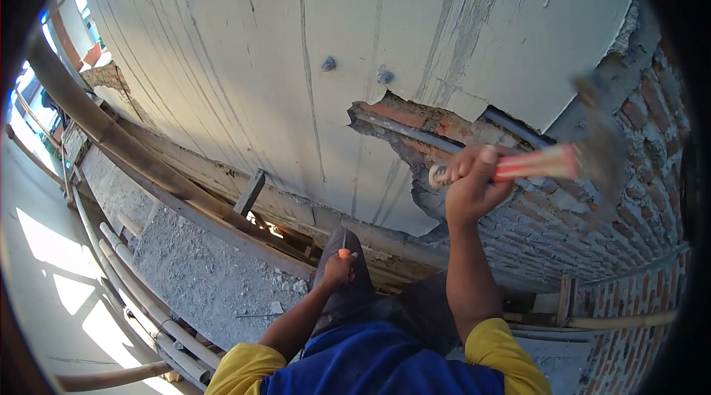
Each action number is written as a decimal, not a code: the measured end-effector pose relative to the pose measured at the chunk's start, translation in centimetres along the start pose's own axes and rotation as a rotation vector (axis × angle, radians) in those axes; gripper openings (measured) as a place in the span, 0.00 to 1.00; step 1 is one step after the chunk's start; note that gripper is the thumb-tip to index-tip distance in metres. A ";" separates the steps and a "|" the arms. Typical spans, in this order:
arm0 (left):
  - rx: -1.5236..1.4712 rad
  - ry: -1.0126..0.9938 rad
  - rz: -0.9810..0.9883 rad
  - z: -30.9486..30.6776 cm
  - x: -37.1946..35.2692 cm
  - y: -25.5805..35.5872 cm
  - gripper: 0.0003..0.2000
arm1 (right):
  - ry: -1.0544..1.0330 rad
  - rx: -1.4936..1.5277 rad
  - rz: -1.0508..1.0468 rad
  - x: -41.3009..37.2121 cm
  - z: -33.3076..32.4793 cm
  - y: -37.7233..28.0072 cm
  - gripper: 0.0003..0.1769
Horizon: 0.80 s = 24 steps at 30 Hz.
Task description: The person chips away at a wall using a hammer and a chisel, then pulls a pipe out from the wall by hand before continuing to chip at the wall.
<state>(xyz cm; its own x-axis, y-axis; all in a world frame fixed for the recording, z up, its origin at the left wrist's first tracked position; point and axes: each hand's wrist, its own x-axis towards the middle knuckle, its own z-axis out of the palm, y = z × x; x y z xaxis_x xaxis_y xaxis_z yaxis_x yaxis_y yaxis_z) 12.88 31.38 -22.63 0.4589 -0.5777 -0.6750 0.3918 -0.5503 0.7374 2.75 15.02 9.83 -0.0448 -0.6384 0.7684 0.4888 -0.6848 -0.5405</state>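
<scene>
My right hand (480, 181) is wrapped round the grip of a hammer (537, 164) with a red and cream handle. It is raised in front of the wall, and its head is smeared by motion at the right. Low over my knee, my left hand (339, 269) is closed on an orange-handled tool (344, 253). A thin shaft seems to stick up from that tool; its exact kind is too small to make out. Beyond the hammer, a ragged hole in the plastered wall (318, 121) bares red brick (400, 112) and a grey pipe (415, 133).
To the right, exposed brickwork (563, 210) spreads with broken plaster edges. Bamboo poles (148, 158) run along the left, with more pipe-like poles (148, 299) below. Grey rubble (192, 261) covers a ledge beside me. Gaps show between boards near my legs.
</scene>
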 end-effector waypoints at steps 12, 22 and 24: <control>0.019 -0.013 -0.017 -0.6 -0.6 0.2 0.15 | -0.299 -0.452 0.539 -2.8 -2.7 4.9 0.10; -0.040 0.006 -0.013 -0.6 0.4 0.0 0.15 | 0.049 0.036 -0.262 0.2 -0.6 -2.1 0.11; -0.046 0.000 -0.021 -0.6 0.5 0.0 0.15 | 0.038 0.026 -0.330 -0.5 -1.4 -2.6 0.12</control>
<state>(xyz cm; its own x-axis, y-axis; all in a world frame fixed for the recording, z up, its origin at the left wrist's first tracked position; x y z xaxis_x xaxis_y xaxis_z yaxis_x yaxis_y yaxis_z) 13.52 31.46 -22.97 0.4505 -0.5666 -0.6900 0.4371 -0.5339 0.7238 0.28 16.63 10.39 -0.2366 -0.3963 0.8871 0.4646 -0.8480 -0.2549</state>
